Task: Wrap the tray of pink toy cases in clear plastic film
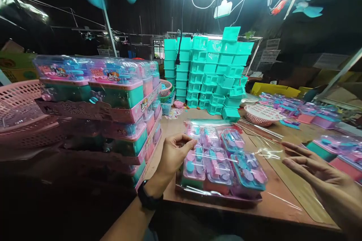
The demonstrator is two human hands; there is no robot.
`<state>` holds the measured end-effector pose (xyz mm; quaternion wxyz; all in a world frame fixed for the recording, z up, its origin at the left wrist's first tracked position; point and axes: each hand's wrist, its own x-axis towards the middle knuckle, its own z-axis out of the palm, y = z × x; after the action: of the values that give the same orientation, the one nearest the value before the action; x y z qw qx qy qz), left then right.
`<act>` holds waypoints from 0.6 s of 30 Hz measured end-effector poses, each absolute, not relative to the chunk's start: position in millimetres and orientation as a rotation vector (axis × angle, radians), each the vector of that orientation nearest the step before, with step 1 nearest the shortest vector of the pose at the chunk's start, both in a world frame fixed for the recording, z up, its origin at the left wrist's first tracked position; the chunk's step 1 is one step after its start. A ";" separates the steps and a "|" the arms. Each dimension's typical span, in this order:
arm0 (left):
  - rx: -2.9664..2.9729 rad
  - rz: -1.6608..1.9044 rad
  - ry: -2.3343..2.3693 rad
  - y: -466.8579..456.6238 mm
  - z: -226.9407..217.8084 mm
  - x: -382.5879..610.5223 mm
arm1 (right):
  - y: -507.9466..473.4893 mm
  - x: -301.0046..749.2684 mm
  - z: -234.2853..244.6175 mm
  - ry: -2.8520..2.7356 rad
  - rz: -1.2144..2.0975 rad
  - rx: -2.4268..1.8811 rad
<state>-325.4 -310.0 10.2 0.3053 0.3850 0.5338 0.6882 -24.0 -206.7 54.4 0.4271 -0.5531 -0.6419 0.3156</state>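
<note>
Big stack of packed sets stands left of the work spot, its near corner just beside the left hand. It's tall, so an elbow bump there could tip it onto the table.

Bundle: six toy boxes in two rows of three, lying in clear wrap at the table's near edge, centre of view. Long axis runs left-right; the lids face up. The far row reaches toward the teal crate wall.

Risk: the wrap looks loose and open on the right, and the right-hand boxes tilt a bit. Pushing from one side only could skew the rows or slide a box out.

Left hand: fingers curled on the bundle's left side, thumb on top of a box, pressing rather than pinching.

Right hand: flat, fingers spread, holding nothing, apart from the bundle, above the loose film.
</note>
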 end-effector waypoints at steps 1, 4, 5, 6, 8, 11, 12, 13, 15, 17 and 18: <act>1.014 1.829 1.437 -298.9 9.0 -330.2 | -196.0 -30.2 54.4 -1.602 0.818 -1.374; 1.032 1.820 1.515 -263.9 7.1 -345.3 | -154.6 -45.2 48.8 -1.604 0.868 -1.308; 1.037 1.815 1.529 -252.0 6.2 -350.0 | -139.3 -50.0 45.7 -1.601 0.887 -1.287; 1.036 1.812 1.539 -240.1 4.7 -354.5 | -124.1 -55.1 42.5 -1.594 0.901 -1.268; 1.028 1.808 1.556 -217.0 -1.0 -363.0 | -96.3 -66.3 35.7 -1.573 0.916 -1.251; 0.981 1.813 1.606 -185.9 -15.2 -375.2 | -62.7 -82.9 23.8 -1.594 0.942 -1.262; 0.957 1.813 1.626 -176.9 -20.7 -379.3 | -53.1 -87.6 18.9 -1.614 0.965 -1.269; 0.932 1.810 1.647 -168.6 -26.3 -383.5 | -43.8 -91.6 13.4 -1.626 0.990 -1.278; 0.887 1.789 1.688 -154.6 -36.6 -391.8 | -25.4 -98.3 1.3 -1.642 1.057 -1.306; 0.853 1.749 1.726 -143.3 -45.1 -399.2 | -7.1 -103.4 -11.5 -1.693 1.077 -1.358; 0.839 1.724 1.743 -138.4 -48.5 -402.3 | 1.7 -105.5 -17.9 -1.735 1.052 -1.373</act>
<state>-402.3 -138.4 -48.5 0.2720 0.3115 0.6474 0.6402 -105.5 1.7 -17.9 0.3390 -0.5272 -0.6663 0.4040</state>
